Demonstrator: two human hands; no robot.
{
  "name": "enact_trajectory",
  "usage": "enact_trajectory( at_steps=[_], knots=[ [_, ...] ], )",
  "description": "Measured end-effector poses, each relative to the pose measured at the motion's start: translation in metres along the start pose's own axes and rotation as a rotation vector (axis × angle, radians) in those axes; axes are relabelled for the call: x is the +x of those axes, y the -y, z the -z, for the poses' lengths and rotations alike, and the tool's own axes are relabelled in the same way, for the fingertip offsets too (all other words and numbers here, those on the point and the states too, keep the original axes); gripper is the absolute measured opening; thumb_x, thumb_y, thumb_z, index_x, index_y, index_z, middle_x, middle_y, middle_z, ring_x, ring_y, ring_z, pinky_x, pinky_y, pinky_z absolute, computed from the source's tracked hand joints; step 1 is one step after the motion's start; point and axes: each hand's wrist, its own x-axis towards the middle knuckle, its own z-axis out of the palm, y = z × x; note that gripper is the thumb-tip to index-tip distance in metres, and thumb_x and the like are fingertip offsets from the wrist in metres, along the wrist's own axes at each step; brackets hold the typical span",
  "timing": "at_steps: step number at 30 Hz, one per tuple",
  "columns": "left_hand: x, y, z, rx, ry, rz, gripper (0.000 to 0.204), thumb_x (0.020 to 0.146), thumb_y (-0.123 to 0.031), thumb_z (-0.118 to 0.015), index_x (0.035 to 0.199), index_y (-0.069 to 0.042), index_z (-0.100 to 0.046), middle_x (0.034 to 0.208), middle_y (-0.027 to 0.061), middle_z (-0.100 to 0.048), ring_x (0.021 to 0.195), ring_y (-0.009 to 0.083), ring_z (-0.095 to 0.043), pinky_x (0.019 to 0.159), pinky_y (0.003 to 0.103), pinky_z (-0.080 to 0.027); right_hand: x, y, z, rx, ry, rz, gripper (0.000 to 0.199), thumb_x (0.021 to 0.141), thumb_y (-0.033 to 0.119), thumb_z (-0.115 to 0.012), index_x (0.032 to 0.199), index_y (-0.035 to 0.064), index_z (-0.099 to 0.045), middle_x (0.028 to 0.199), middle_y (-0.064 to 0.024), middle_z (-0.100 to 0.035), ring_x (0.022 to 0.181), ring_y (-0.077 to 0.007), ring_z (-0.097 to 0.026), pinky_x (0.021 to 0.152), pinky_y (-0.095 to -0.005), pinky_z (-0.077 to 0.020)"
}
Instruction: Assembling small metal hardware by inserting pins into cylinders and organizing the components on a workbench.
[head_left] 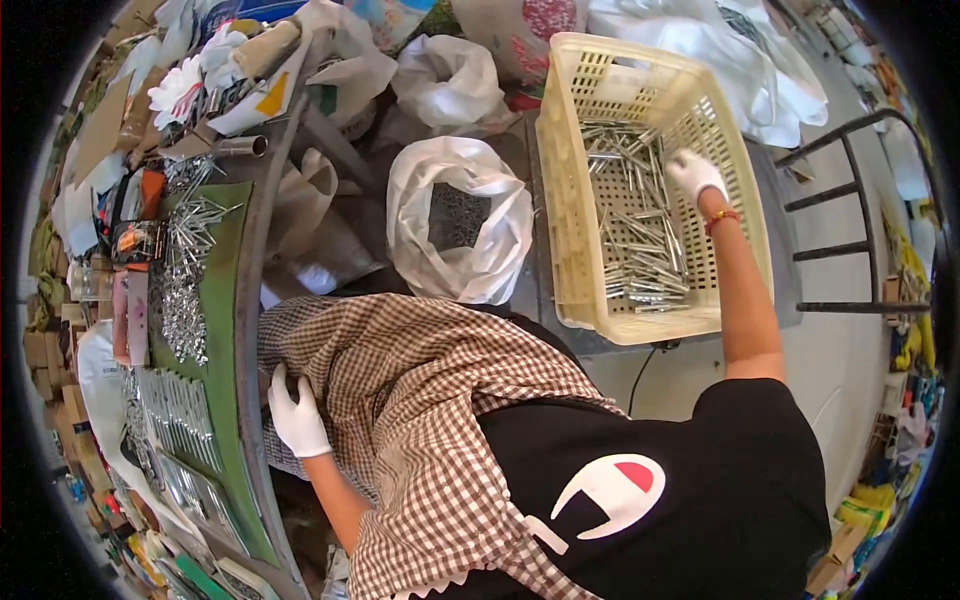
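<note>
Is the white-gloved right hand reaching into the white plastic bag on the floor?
No, the white-gloved right hand is inside the cream plastic lattice crate, over the loose metal rods, while the white plastic bag lies apart.

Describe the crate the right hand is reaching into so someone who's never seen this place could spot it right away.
Right of the curved green-topped workbench, past an open white plastic bag on the floor, stands the pale yellow crate. The gloved right hand reaches into it. Unlike the soft bags around it, it is rigid, with perforated lattice walls, and holds loose metal rods.
</note>
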Motion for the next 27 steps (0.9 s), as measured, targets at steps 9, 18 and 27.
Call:
enact_trajectory(
  at_steps=[9,18,27],
  knots=[
    [-0.005,0.003,0.002,-0.117,-0.15,0.145,0.029,0.091,-0.015,-0.053,0.115,0.0,-0.061,0.115,0.018,-0.064,0.105,0.0331,-0.061,0.093,0.037,-0.046,-0.089,-0.155,-0.241,-0.484,0.723,0.219,0.038,0.081,0.023,-0.06,0.116,0.0079,-0.064,0.118,-0.0143,-0.064,0.105,-0.0296,-0.062,0.09,-0.0427,-0.0482],
    [-0.06,-0.078,0.062,-0.141,-0.344,0.209,0.023,0.085,-0.009,-0.059,0.106,-0.004,-0.064,0.1,0.0153,-0.065,0.092,0.0301,-0.063,0.081,0.036,-0.05,-0.149,-0.091,-0.047,-0.521,0.633,0.346,0.111,0.057,0.04,-0.081,0.145,0.0006,-0.025,0.14,-0.0265,-0.038,0.125,-0.0406,-0.042,0.106,-0.0447,-0.0347],
    [-0.083,-0.078,0.067,-0.182,-0.415,0.21,0.022,0.085,-0.006,-0.06,0.106,-0.004,-0.064,0.095,0.0141,-0.066,0.087,0.0304,-0.065,0.077,0.035,-0.052,-0.118,-0.093,-0.069,-0.308,0.321,0.331,0.089,0.047,0.035,-0.087,0.12,0.0005,-0.049,0.126,-0.0226,-0.049,0.118,-0.04,-0.048,0.1,-0.0448,-0.0413]
  ],
)
